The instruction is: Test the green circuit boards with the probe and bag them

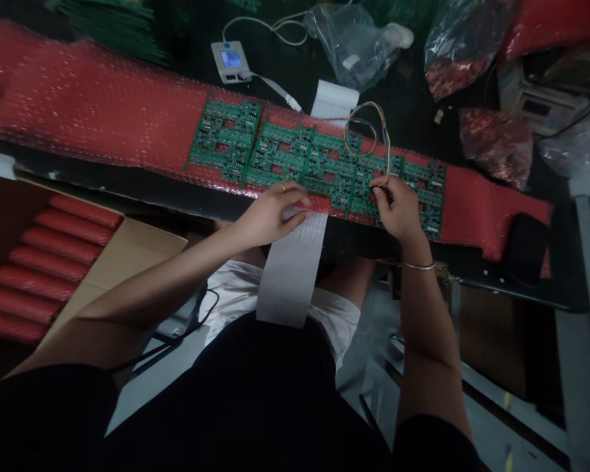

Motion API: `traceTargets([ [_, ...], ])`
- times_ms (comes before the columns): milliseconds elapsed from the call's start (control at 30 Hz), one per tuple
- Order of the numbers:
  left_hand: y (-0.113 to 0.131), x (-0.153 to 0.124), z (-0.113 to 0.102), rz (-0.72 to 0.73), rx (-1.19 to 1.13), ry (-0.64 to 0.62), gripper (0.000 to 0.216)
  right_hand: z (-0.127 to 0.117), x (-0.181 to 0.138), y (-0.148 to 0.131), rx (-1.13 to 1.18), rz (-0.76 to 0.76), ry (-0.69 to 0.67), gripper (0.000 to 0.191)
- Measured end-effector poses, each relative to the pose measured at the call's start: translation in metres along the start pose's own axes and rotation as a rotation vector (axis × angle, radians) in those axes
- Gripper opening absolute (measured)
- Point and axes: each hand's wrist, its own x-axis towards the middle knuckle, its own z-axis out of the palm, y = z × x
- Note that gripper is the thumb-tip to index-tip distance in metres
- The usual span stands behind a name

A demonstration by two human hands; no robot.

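Observation:
My right hand (399, 204) pinches the dark connector at the end of a coloured wire cable (386, 141), right over a green circuit board (362, 177). The cable loops up and back from there. Whether the connector is seated in the board cannot be made out. My left hand (274, 213) is at the near edge of the boards, thumb and loosely bent fingers apart, with nothing visible between them. Several green circuit boards (275, 151) lie in a row on red bubble wrap (162, 124). A printed paper strip (295, 262) runs under the wrap and hangs toward my lap.
A small tester with a lit screen (230, 60) sits behind the boards. Clear plastic bags (347, 52) and bags of copper-coloured parts (496, 141) lie farther back. A black object (528, 249) rests at right. At left, a cardboard box (122, 252) holds red rolls (54, 252).

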Motion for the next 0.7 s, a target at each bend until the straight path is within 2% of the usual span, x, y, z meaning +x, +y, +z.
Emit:
traceTargets([
  [167,-0.006,-0.036,-0.006,-0.041,0.026,0.036,0.017,-0.002,0.005,-0.001,-0.055,-0.038,-0.05,0.028],
  [333,-0.005,-0.052,-0.012,-0.091,-0.009,0.032,0.015,0.0,0.006,0.0,-0.079,-0.043,-0.078,0.029],
  [533,-0.007,-0.063,-0.007,-0.067,0.01,-0.058,0.013,0.01,0.0,0.005,0.034,0.104,0.034,0.027],
  [700,-0.013,-0.07,0.008,-0.057,0.101,-0.06,0.016,0.012,-0.003,0.005,0.034,0.101,0.079,0.026],
])
